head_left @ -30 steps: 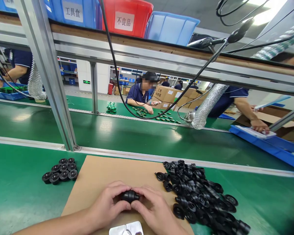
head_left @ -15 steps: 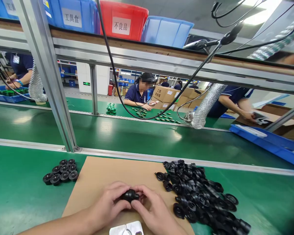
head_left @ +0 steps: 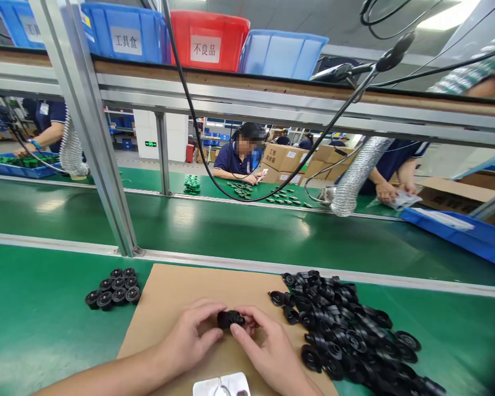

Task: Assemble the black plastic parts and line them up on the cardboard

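Over the cardboard sheet, a small black ridged plastic part (head_left: 230,319) lies between my two hands. My right hand (head_left: 268,346) pinches its right end between thumb and fingers. My left hand (head_left: 192,335) curls about the left end, index finger at the top and thumb just below; its other fingers are hidden from view. Below the hands, a white flat piece with a ring-shaped groove (head_left: 214,386) shows at the bottom edge. A large heap of similar black plastic parts (head_left: 338,319) spreads to the right of my right hand. At the left stands a group of round black parts (head_left: 119,282).
The brown cardboard sheet (head_left: 169,286) lies on the green bench. A metal post (head_left: 103,154) rises at left, under a shelf holding blue bins (head_left: 126,36) and a red bin (head_left: 209,41). A black cable (head_left: 192,104) hangs ahead. Co-workers sit or stand across the bench.
The black part has turned in my fingers and more of it shows. My left thumb has loosened a little. The whole view has shifted slightly; a co-worker at right has moved a white item down.
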